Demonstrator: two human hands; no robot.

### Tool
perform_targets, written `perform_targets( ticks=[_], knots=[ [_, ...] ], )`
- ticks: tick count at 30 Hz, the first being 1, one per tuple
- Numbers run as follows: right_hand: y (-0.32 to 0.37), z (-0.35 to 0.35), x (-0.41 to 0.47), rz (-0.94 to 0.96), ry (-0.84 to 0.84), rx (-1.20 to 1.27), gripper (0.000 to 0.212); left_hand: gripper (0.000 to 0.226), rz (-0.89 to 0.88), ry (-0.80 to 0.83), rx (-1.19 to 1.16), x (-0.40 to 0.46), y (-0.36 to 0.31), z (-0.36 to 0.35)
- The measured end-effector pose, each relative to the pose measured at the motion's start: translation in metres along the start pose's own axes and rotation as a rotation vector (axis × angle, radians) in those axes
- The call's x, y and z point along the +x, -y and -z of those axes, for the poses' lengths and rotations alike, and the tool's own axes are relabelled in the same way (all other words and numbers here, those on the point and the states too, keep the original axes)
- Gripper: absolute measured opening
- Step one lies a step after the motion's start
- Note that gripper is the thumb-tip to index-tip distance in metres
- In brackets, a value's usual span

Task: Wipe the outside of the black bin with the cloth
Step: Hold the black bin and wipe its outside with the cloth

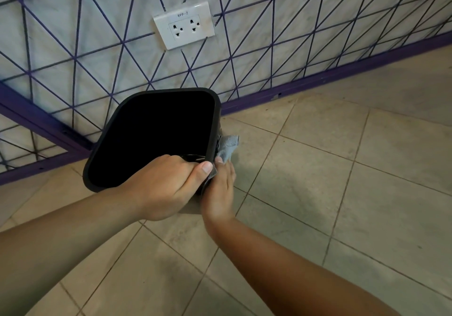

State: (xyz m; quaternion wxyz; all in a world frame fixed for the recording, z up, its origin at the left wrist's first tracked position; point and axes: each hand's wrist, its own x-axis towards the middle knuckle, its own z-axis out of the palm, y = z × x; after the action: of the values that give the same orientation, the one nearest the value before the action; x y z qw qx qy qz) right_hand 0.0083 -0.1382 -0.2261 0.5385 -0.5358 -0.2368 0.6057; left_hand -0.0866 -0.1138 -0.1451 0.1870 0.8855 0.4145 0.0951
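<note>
The black bin point(102, 159) stands on the tiled floor close to the wall, its dark open mouth facing up at me. My left hand point(166, 186) grips the bin's near right corner of the rim, fingers curled inside and thumb over the edge. My right hand point(219, 188) presses a grey-blue cloth point(227, 145) against the bin's right outer side, just below the rim. Part of the cloth bunches out past my fingertips; the rest is hidden between my palm and the bin wall.
A wall with a purple line pattern point(269, 46) and purple skirting point(318, 78) runs right behind the bin. A white double socket point(184, 26) sits on the wall above it. Beige floor tiles point(342, 193) spread to the right and toward me.
</note>
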Motion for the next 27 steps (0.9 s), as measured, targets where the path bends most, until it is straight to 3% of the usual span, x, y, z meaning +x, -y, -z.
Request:
perform_targets(
  ticks=[2,3,7,11,13,15,17,21,24,27],
  knots=[
    [-0.002,-0.001,-0.011,0.051,0.051,-0.042,0.088,0.05,0.005,0.004,-0.023,-0.001,0.001,-0.001],
    [-0.006,0.001,-0.016,0.068,0.061,-0.05,0.088,0.051,0.01,0.001,-0.032,-0.001,0.002,-0.002],
    [-0.013,0.007,0.0,0.031,-0.008,-0.037,0.052,0.052,0.033,-0.005,-0.034,-0.002,0.004,-0.002],
    [-0.011,0.0,-0.006,0.075,0.031,-0.086,0.082,0.046,0.038,0.021,-0.043,-0.001,0.002,0.0],
    [-0.014,0.005,-0.006,0.1,0.052,-0.122,0.067,0.052,0.048,0.013,-0.044,-0.001,0.004,-0.001],
    [-0.011,0.011,0.011,0.003,0.004,-0.09,0.053,0.053,0.07,0.013,-0.046,-0.001,0.005,0.0],
    [-0.005,0.009,0.022,-0.091,-0.015,0.001,0.055,0.054,0.076,0.023,-0.05,0.0,0.005,0.0],
    [-0.006,0.002,-0.004,0.011,0.028,-0.049,0.074,0.044,0.046,0.046,-0.044,0.0,0.0,0.002],
    [-0.015,0.009,0.005,0.019,0.009,-0.083,0.053,0.044,0.052,0.038,-0.031,0.001,0.002,0.002],
    [-0.011,0.005,0.014,-0.101,-0.029,-0.015,0.056,0.045,0.055,0.032,-0.023,0.0,0.003,0.001]
  ],
)
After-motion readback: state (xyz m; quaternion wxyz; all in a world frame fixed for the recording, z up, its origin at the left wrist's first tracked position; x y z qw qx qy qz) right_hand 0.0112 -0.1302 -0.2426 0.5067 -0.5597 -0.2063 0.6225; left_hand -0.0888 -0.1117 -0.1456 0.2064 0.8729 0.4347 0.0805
